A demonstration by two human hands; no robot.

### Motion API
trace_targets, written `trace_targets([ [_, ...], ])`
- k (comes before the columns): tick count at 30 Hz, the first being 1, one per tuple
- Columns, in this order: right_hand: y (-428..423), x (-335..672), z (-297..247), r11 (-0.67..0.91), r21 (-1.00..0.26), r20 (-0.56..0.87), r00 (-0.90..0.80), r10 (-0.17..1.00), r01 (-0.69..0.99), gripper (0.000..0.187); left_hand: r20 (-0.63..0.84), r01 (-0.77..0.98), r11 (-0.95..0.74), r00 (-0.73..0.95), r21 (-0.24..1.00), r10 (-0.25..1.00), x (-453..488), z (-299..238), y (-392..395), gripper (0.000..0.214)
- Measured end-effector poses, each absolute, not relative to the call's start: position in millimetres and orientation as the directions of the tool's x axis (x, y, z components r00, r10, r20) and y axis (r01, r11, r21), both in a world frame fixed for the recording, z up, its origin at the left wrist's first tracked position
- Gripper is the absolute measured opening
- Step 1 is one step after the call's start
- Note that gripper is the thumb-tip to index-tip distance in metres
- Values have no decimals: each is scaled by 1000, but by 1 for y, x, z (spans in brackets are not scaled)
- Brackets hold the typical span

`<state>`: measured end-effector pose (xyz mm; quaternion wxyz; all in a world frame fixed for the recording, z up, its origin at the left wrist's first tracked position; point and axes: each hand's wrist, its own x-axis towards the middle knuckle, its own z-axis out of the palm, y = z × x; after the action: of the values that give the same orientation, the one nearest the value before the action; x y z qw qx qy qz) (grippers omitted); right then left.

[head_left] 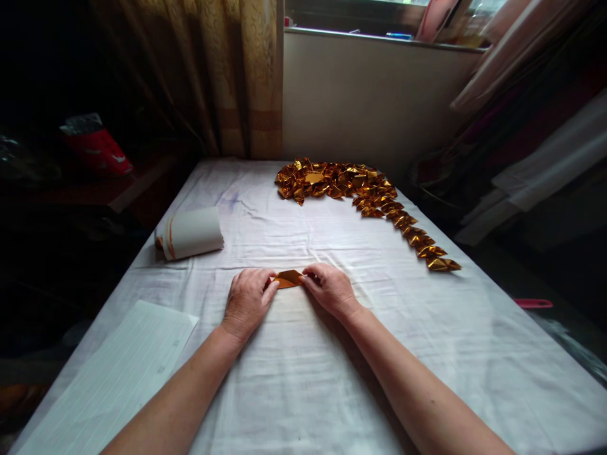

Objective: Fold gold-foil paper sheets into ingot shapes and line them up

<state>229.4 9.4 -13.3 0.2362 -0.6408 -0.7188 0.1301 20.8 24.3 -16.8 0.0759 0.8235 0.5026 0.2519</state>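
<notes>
A small folded piece of gold foil paper (288,279) lies flat between my hands, near the middle of the table. My left hand (250,298) pinches its left end between thumb and fingers. At its right end, the fingertips of my right hand (329,287) are closed on the other corner. Beyond my hands, a long pile of folded gold foil pieces (332,180) curves along the back of the table. From there a row of overlapping gold pieces (417,237) trails down the right side.
A thick paper roll (194,232) lies on its side at the left. Nearer me is a pale lined sheet (118,373). White cloth (403,354) covers the table. A curtain (237,76) and wall stand behind it; clothes (545,170) hang at the right.
</notes>
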Motion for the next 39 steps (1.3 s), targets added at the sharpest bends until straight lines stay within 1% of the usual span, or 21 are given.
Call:
trace_targets([
  [3, 8, 227, -15, 152, -472, 206, -59, 977, 869, 7, 325, 814, -445, 335, 372, 884, 23, -17, 25, 21],
  [7, 5, 224, -18, 158, -404, 248, -58, 967, 901, 11, 334, 827, -463, 359, 319, 871, 24, -18, 25, 20],
  [10, 4, 222, -19, 148, -362, 247, -58, 967, 920, 15, 340, 822, -485, 384, 297, 859, 23, -19, 25, 22],
  [16, 4, 220, -20, 134, -280, 246, -64, 967, 951, 27, 341, 811, -504, 403, 298, 849, 24, -19, 24, 24],
  [18, 2, 218, -19, 167, -268, 271, -92, 958, 949, 32, 330, 817, -495, 399, 295, 855, 25, -19, 24, 24],
  [20, 0, 215, -17, 252, -247, 286, -178, 941, 936, 38, 320, 825, -485, 394, 289, 861, 26, -18, 24, 24],
  [21, -1, 213, -17, 301, -234, 276, -233, 932, 925, 40, 318, 828, -482, 393, 286, 863, 26, -18, 24, 24],
  [23, -3, 209, -15, 368, -217, 211, -324, 922, 904, 47, 319, 828, -484, 394, 284, 862, 26, -19, 24, 24],
  [25, -5, 206, -15, 377, -214, 124, -358, 926, 901, 54, 319, 827, -485, 396, 285, 861, 25, -20, 25, 25],
  [27, -7, 205, -14, 349, -213, 66, -343, 937, 912, 56, 313, 829, -481, 394, 286, 864, 23, -21, 26, 25],
  [29, -9, 206, -14, 304, -206, 44, -301, 952, 930, 55, 311, 830, -477, 390, 288, 867, 20, -23, 27, 25],
  [33, -13, 209, -15, 244, -191, 24, -244, 969, 951, 54, 327, 825, -488, 396, 284, 858, 15, -24, 26, 26],
  [39, -15, 209, -14, 234, -189, 29, -233, 972, 954, 55, 364, 817, -499, 388, 288, 847, 4, -25, 26, 26],
])
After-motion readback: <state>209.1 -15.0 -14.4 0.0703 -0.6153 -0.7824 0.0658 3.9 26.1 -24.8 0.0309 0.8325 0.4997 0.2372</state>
